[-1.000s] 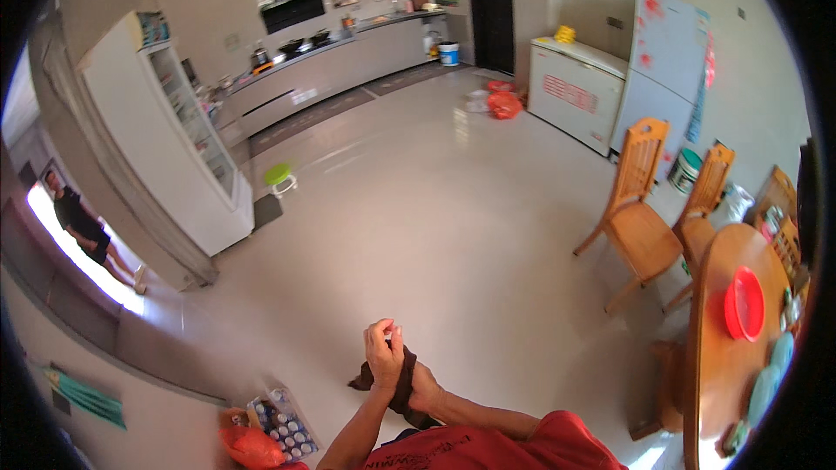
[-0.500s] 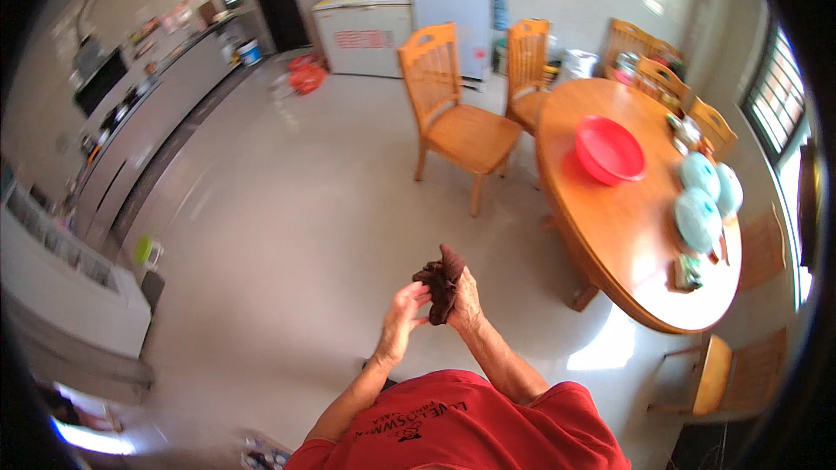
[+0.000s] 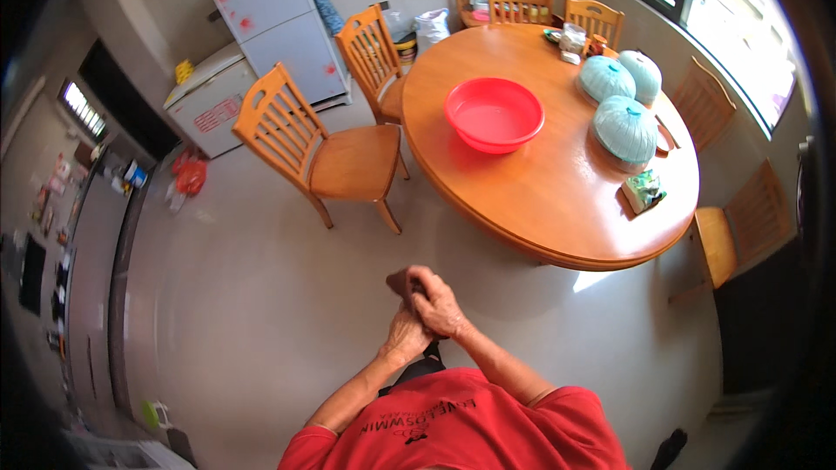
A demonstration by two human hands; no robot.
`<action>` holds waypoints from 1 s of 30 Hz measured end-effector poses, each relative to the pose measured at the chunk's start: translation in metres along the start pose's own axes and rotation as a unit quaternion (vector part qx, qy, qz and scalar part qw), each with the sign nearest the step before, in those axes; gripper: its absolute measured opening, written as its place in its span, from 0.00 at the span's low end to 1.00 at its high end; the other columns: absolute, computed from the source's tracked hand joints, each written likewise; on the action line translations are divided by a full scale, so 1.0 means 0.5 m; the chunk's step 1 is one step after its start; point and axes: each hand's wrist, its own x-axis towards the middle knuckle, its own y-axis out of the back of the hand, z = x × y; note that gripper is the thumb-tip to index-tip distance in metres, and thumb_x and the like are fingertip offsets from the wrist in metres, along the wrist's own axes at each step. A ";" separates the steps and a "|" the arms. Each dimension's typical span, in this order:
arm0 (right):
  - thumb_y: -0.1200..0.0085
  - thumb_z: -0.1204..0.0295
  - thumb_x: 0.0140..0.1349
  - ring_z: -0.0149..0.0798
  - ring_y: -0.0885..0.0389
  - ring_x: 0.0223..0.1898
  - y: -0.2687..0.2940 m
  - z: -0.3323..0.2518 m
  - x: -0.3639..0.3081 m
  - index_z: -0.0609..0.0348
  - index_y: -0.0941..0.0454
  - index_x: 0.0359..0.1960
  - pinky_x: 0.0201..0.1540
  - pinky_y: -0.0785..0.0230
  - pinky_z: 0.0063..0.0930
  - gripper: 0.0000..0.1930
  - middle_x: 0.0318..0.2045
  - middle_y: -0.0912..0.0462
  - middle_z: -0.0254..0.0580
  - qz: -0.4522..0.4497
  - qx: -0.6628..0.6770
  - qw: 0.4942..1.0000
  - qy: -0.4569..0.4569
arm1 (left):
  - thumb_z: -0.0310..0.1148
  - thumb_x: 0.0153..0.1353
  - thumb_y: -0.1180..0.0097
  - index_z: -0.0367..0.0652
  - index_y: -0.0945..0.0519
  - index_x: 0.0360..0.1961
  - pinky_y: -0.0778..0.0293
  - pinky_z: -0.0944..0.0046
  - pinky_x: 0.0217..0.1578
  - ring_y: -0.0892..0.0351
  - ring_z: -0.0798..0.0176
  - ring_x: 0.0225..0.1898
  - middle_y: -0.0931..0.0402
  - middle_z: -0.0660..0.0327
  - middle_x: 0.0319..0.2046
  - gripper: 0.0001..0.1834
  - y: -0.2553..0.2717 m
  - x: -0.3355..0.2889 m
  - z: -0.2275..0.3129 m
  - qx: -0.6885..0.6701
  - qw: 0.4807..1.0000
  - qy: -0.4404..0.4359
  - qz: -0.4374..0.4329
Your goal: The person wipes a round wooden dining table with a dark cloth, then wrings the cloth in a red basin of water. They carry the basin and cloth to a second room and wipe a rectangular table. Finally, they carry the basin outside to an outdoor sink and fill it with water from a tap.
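Note:
A dark brown cloth point(image 3: 398, 282) is bunched up between my two hands, in front of my red shirt and above the floor. My right hand point(image 3: 439, 305) is closed over it from above. Below and to its left, my left hand point(image 3: 407, 335) is pressed against the right one, its fingers wrapped round the lower part of the bundle. Only one end of the cloth pokes out on the left, with the rest hidden in the hands.
Ahead to the right stands a round wooden table point(image 3: 488, 209) with a red basin point(image 3: 495, 113), pale blue domed covers point(image 3: 625, 130) and a green packet point(image 3: 643, 191). A wooden chair point(image 3: 353, 161) is pulled out beside it. A white chest freezer point(image 3: 205, 100) stands far left.
My view has swung right, toward the table. The hands have come together, and the cloth, loosely spread before, is now squeezed into a tight bundle.

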 end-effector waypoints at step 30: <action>0.48 0.60 0.57 0.53 0.46 0.63 0.707 0.520 0.480 0.40 0.36 0.60 0.61 0.51 0.55 0.27 0.61 0.41 0.50 0.263 -0.602 0.725 -0.206 | 0.49 0.52 0.40 0.49 0.44 0.62 0.28 0.41 0.46 0.36 0.45 0.58 0.40 0.52 0.60 0.40 -0.165 0.871 -0.068 -0.714 0.537 0.442 -0.081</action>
